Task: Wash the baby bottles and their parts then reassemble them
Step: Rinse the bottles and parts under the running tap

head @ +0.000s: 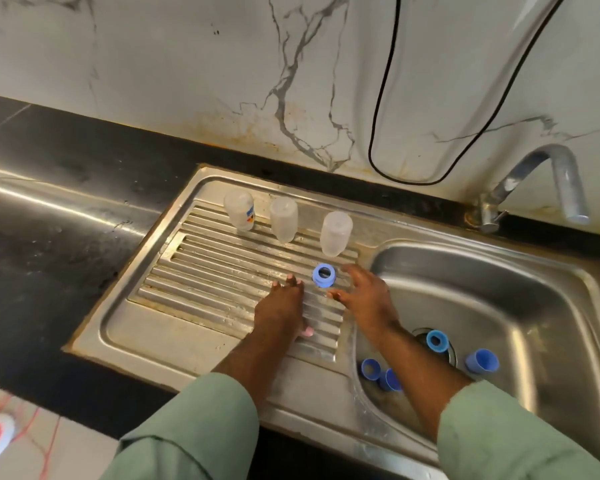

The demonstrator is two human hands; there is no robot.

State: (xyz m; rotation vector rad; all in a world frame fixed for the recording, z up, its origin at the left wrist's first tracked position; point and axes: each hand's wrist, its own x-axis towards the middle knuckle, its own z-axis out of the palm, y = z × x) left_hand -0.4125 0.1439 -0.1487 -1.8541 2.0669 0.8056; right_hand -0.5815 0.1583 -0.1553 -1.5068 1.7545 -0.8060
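Steel drainboard point(201, 327) beside the basin point(534, 306) carries three upturned bottles point(284, 219) and one blue ring point(324, 274). Both hands lie open, left hand point(280, 306) flat on the ribs, right hand point(364, 292) just beside the ring. Four blue parts point(437, 341) wait in the basin; stand each apart, so it drains.

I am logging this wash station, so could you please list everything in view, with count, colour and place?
Bottles: three, clear, upside down along the drainboard's far edge.
Ring: one, blue, on the drainboard between the hands.
Blue parts: four, in the sink basin.
Tap: one, steel, behind the basin.
Cable: one, black, on the wall.
Left hand: flat on the drainboard.
Right hand: open beside the ring.
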